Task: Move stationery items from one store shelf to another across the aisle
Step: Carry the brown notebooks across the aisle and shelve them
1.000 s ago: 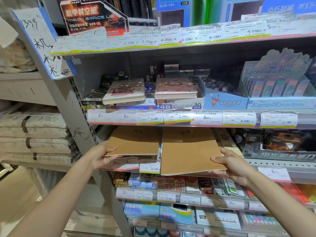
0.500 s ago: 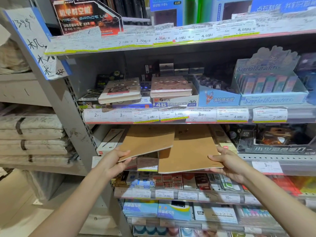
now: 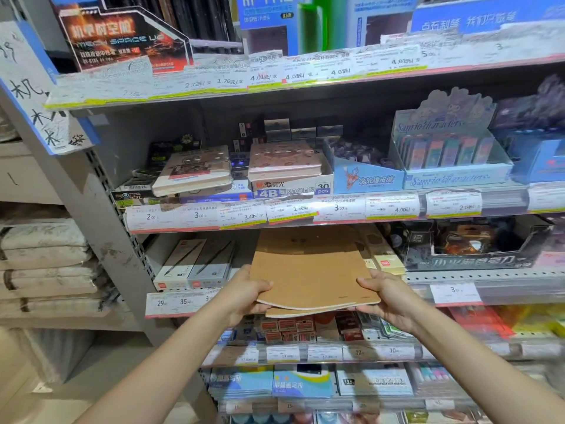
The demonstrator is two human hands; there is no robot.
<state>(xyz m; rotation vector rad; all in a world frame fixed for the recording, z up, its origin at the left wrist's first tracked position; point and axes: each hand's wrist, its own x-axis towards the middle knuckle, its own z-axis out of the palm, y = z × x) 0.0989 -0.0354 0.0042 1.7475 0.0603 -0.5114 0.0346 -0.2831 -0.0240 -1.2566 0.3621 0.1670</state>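
Two thin brown kraft notebooks (image 3: 308,275) lie stacked one on the other, sticking out over the front edge of the third shelf (image 3: 489,276). My left hand (image 3: 247,293) grips the stack's left front corner. My right hand (image 3: 386,296) holds the right front corner, thumb on top. The far ends of the notebooks reach back under the shelf above.
White pen boxes (image 3: 195,264) lie left of the notebooks, yellow sticky notes (image 3: 388,264) and a dark display box (image 3: 470,246) to the right. Diaries (image 3: 192,172) and eraser boxes (image 3: 290,188) fill the shelf above. A grey upright (image 3: 101,240) bounds the left side.
My left hand has slid its notebook to the right onto the one in my right hand. Both now form one stack held between my hands. The pen boxes on the left are uncovered.
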